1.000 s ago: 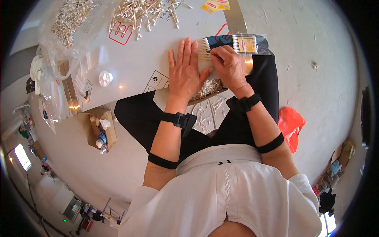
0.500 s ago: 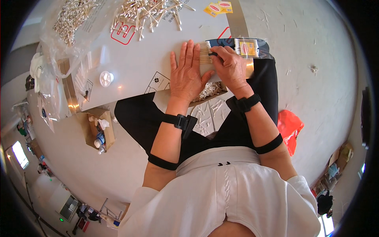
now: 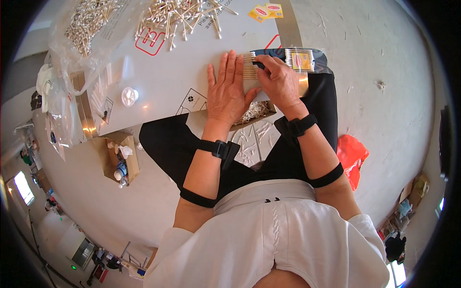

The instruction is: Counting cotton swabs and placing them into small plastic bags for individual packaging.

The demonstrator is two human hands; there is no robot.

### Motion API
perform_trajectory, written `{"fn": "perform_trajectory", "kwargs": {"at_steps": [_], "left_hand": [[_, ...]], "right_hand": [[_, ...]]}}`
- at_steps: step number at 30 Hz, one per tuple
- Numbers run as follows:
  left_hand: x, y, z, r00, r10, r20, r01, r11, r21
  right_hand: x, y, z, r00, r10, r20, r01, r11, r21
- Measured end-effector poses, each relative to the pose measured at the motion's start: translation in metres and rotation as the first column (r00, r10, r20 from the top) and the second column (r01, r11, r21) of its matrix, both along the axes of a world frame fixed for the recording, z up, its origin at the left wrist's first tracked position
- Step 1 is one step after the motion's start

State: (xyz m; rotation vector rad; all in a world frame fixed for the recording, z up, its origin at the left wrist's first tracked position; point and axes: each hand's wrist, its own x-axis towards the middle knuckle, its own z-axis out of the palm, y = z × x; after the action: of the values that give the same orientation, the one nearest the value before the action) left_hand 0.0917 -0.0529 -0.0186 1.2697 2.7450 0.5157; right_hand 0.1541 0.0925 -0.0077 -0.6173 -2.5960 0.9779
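My left hand (image 3: 227,89) lies flat on the silver-grey table, fingers together and thumb out, its index finger against a row of cotton swabs (image 3: 249,73) laid side by side. At the right end of this row, my right hand (image 3: 281,84) is closed in a pinch on a small dark tool (image 3: 259,64). The tool's tip reaches over the swabs; the rest is hidden by my fingers. Just right of that hand, a clear packet of cotton swabs (image 3: 301,60) with a yellow label rests on a dark blue pad (image 3: 321,60).
Loose cotton swabs (image 3: 185,17) are heaped at the far side, beside a plastic bag of swabs (image 3: 89,26). Yellow cards (image 3: 265,11) lie far right, and a small round white container (image 3: 129,96) stands left. A cardboard box (image 3: 254,113) of swabs sits below the table's near edge.
The dark tool's tip has shifted slightly left, further over the swab row, and a gap now shows between the swabs there. My left hand has stayed almost still.
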Motion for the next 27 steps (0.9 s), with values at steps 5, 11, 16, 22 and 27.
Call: {"fn": "perform_trajectory", "kwargs": {"at_steps": [5, 11, 16, 22, 27], "left_hand": [[0.000, 0.000, 0.000, 1.000, -0.006, 0.001, 0.006, 1.000, -0.011], [0.000, -0.002, -0.002, 1.000, -0.003, -0.015, 0.002, 1.000, -0.021], [0.000, 0.000, -0.004, 1.000, 0.000, -0.016, -0.001, 1.000, -0.027], [0.000, -0.002, -0.004, 1.000, 0.000, -0.023, 0.000, 1.000, -0.027], [0.001, 0.001, 0.000, 1.000, -0.002, -0.022, 0.002, 1.000, -0.026]], "right_hand": [[0.000, 0.001, 0.001, 0.999, 0.006, 0.038, -0.007, 1.000, 0.006], [0.001, 0.011, 0.012, 0.985, 0.119, 0.123, -0.108, 0.990, -0.091], [-0.002, 0.020, 0.013, 0.971, 0.209, 0.114, -0.207, 0.978, -0.037], [-0.007, 0.028, 0.011, 0.947, 0.280, 0.158, -0.282, 0.959, -0.009], [-0.006, 0.025, 0.007, 0.966, 0.232, 0.114, -0.230, 0.973, -0.029]]}}
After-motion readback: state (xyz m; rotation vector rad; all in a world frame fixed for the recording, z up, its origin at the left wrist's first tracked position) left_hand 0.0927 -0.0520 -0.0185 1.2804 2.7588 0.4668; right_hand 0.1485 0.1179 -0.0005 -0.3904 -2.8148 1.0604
